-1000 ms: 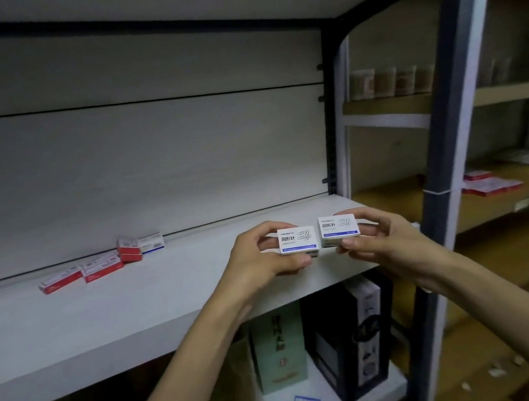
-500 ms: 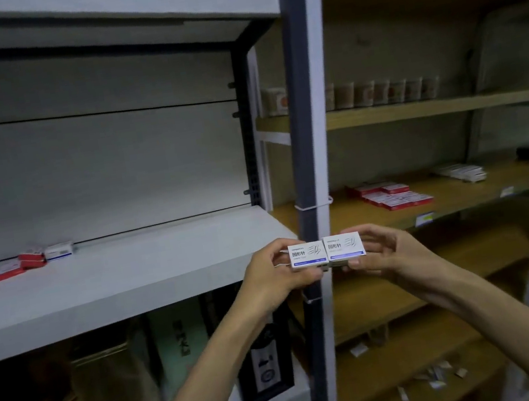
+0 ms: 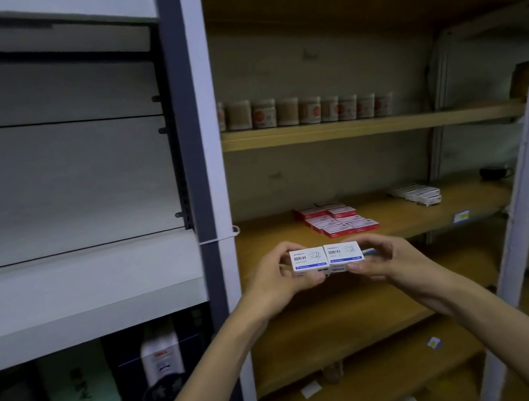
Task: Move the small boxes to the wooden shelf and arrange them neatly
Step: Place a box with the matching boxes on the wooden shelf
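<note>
L hand (image 3: 277,276) grips a white/blue small box (image 3: 307,258), fingers curled round its left end & underside; R hand (image 3: 391,258) grips a second white/blue box (image 3: 343,252) the same way, the 2 boxes touching side by side, held in the air in front of the wooden shelf (image 3: 398,224). More boxes seem stacked under each, can't tell how many. On that shelf behind: red boxes (image 3: 335,220) in a tidy group, white boxes (image 3: 418,193) further right; jars (image 3: 304,110) in a row on the shelf above.

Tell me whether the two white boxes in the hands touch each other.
Touching. The head view shows the left white box and right white box pressed side by side, no gap at their shared edge.
</note>
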Tool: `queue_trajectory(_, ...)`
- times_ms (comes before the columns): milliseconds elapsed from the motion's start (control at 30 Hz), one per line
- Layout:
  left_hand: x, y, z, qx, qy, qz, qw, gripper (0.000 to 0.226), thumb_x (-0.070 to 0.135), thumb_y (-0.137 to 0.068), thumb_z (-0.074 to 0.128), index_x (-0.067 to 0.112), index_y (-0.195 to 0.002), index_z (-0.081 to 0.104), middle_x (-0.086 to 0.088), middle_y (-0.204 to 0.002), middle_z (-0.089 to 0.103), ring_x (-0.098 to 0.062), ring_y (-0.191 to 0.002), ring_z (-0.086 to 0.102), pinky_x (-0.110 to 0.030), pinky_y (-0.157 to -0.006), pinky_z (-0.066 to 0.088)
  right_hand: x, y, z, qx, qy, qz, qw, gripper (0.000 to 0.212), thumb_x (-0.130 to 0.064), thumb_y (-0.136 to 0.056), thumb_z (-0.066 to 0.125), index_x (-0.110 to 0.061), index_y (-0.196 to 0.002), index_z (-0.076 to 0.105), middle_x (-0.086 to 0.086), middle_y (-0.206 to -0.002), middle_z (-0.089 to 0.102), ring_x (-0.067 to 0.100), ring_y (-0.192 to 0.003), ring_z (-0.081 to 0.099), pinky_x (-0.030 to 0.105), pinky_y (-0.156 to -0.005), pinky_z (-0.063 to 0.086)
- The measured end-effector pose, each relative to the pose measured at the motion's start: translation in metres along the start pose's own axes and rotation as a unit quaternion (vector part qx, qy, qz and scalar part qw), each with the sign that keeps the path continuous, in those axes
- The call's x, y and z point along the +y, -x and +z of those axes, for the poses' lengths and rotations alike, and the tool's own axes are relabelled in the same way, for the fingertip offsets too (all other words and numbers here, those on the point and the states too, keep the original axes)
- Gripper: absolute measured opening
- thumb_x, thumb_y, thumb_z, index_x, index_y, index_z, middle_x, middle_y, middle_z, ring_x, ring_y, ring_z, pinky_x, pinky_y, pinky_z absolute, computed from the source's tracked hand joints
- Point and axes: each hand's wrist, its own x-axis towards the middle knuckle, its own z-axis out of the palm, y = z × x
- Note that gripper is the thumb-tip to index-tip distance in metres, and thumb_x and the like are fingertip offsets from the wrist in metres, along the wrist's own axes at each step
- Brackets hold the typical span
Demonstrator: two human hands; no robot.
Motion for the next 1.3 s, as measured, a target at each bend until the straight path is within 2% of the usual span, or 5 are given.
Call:
queue_trajectory(167, -0.005, -0.062, 0.045, 0.001, 0.002, -0.01, 1.0, 0.04, 0.035, -0.079, 0.082, 0.035, -0.112, 0.06, 0.017, -0.11, 0.067, -0.006, -0.1, 0.064, -0.023, -0.081, 0.058, 0.03, -0.039, -0.059, -0.006, 0.002, 0.016, 1.0, 0.044, -0.018, -0.081, 0.079, -0.03, -0.122, 0.066, -0.008, -0.112, 0.074, 0.013, -0.104, 0.07, 0.035, -0.091, 0.058)
queue_trajectory(733, 0.025, -0.229, 0.22, -0.011, -0.105, 0.016, 0.994, 0.038, 0.037, -0.083, 0.078, 0.033, -0.113, 0.056, 0.015, -0.115, 0.062, -0.004, -0.101, 0.06, -0.018, -0.073, 0.055, 0.114, -0.133, -0.28, 0.011, 0.02, 0.004, 1.0, 0.041, -0.01, -0.086, 0.075, -0.024, -0.124, 0.064, -0.003, -0.113, 0.072, 0.006, -0.098, 0.07, 0.019, -0.075, 0.055)
queue_trajectory(867, 0.033, -0.261, 0.265, 0.003, -0.111, -0.003, 0.994, 0.038, 0.041, -0.083, 0.077, 0.037, -0.113, 0.055, 0.015, -0.118, 0.059, -0.003, -0.101, 0.059, -0.017, -0.071, 0.051, 0.134, -0.162, -0.341, 0.007, 0.055, -0.006, 0.998, 0.04, -0.02, -0.088, 0.074, -0.029, -0.125, 0.064, -0.004, -0.117, 0.069, 0.006, -0.099, 0.07, 0.027, -0.083, 0.058)
queue_trajectory(1133, 0.034, -0.322, 0.348, 0.077, -0.204, -0.067, 0.974, 0.036, 0.057, -0.077, 0.076, 0.05, -0.105, 0.054, 0.01, -0.115, 0.041, -0.011, -0.109, 0.046, -0.035, -0.098, 0.046, 0.183, -0.222, -0.459, 0.042, 0.214, -0.024, 0.976, 0.033, -0.024, -0.09, 0.071, -0.027, -0.121, 0.059, -0.002, -0.115, 0.065, 0.01, -0.084, 0.069, 0.018, -0.067, 0.055)
queue_trajectory(1300, 0.026, -0.343, 0.383, 0.106, -0.268, -0.112, 0.951, 0.051, 0.059, -0.081, 0.071, 0.04, -0.125, 0.056, 0.003, -0.13, 0.047, -0.022, -0.131, 0.041, -0.048, -0.109, 0.037, 0.21, -0.256, -0.477, 0.021, 0.29, -0.024, 0.957, 0.042, -0.026, -0.092, 0.07, -0.022, -0.131, 0.057, -0.003, -0.118, 0.065, 0.003, -0.075, 0.062, 0.014, -0.065, 0.044)
